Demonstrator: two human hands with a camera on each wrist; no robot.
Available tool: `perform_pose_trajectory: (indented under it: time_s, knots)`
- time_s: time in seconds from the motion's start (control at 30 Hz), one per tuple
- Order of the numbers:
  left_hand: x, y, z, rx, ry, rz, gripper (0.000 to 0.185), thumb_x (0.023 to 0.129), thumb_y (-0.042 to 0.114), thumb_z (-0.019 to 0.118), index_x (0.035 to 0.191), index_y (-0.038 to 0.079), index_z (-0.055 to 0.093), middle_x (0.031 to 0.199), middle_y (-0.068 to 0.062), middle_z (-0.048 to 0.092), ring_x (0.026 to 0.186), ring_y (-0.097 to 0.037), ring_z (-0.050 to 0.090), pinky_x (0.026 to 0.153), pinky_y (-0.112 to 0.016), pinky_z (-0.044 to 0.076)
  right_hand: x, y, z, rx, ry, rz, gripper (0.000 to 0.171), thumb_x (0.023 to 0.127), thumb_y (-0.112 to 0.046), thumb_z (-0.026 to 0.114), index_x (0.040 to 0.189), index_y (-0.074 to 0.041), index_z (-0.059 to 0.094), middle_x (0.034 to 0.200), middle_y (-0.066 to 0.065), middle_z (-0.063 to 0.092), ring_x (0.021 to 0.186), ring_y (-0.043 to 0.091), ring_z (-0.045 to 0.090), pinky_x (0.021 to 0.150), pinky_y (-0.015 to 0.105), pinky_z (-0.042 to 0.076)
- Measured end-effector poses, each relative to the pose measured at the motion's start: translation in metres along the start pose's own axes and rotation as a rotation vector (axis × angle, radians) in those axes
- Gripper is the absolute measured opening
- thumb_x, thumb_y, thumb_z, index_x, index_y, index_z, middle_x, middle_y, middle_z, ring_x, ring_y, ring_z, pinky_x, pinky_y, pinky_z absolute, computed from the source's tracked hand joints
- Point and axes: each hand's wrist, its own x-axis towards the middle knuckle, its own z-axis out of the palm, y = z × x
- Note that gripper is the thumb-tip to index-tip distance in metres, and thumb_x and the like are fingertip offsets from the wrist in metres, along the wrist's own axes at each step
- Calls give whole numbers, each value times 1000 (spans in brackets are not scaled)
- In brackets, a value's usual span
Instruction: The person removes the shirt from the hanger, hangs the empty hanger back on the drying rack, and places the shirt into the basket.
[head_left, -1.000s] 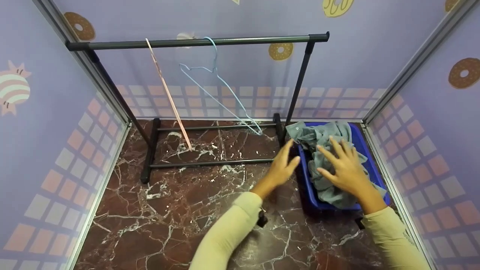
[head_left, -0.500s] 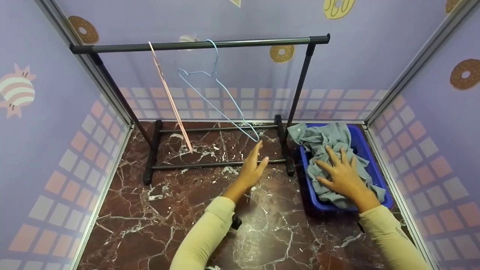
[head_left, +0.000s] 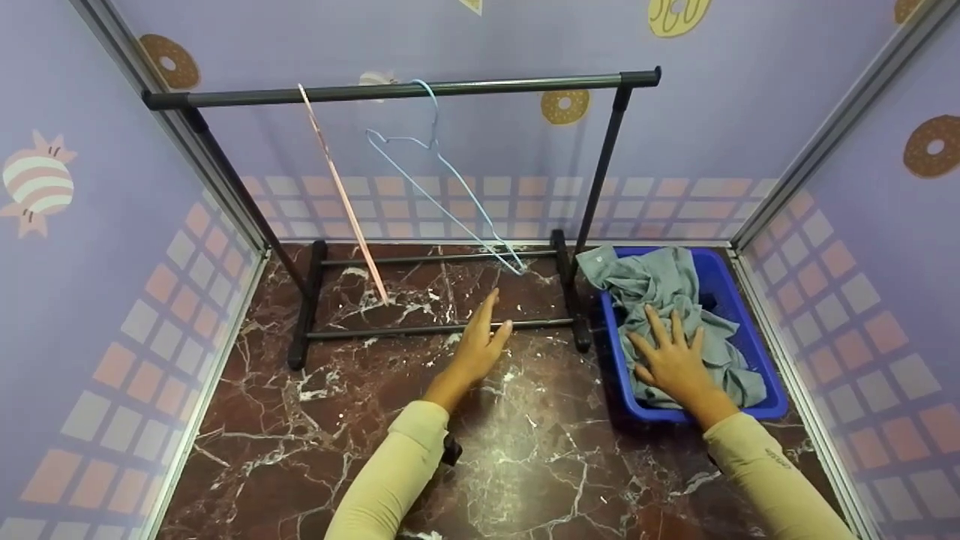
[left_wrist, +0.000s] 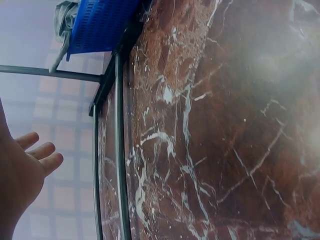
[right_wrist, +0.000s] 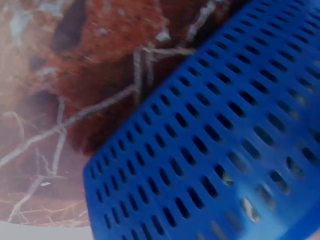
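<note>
Both hands (head_left: 480, 346) flat, fingers spread

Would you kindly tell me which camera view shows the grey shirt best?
The head view: the grey shirt lies crumpled in the blue basket. The left wrist view catches only a corner of it; through the basket holes in the right wrist view, barely anything.
</note>
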Motion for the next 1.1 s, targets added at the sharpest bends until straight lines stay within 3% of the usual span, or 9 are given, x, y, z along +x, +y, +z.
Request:
perform_pose_trajectory:
  time_s: [0.2,0.43,0.6,0.87,1.1]
  knots:
    - [-5,-4,0,9,9,-1,67,106,29,51,162,4,26,160,-23,41,150,-38,38,126,-52,29,0,1,2,-14,8,-12,58,83,-42,75,136,-19,65,163,22,38,135,64,42,90,91,35]
    - [-8,-6,-4,32,-21,-1,66,106,28,52,163,5,26,160,-22,42,150,-37,39,126,-51,30,5,5,-31,201,-179,72,60,96,-48,67,150,-26,54,170,17,25,148,62,23,103,92,18]
    - [-8,-5,-10,64,-20,21,67,106,32,50,163,6,26,160,-21,42,150,-36,39,125,-52,31,7,11,-52,291,-234,-7,76,90,-54,72,156,-28,46,172,16,18,150,63,16,104,92,13]
    - [-9,-7,-13,113,-37,-3,67,106,33,50,163,7,26,163,-20,38,151,-35,37,126,-50,29,-13,19,-50,244,-251,-208,82,86,-63,71,157,-31,45,170,19,21,148,66,15,102,93,11]
    - [-9,-7,-16,125,-48,-23,69,106,36,50,165,14,23,165,-17,35,152,-34,35,127,-49,28,-14,25,-31,145,-239,-228,86,83,-69,72,156,-30,47,169,17,26,148,62,23,102,92,18]
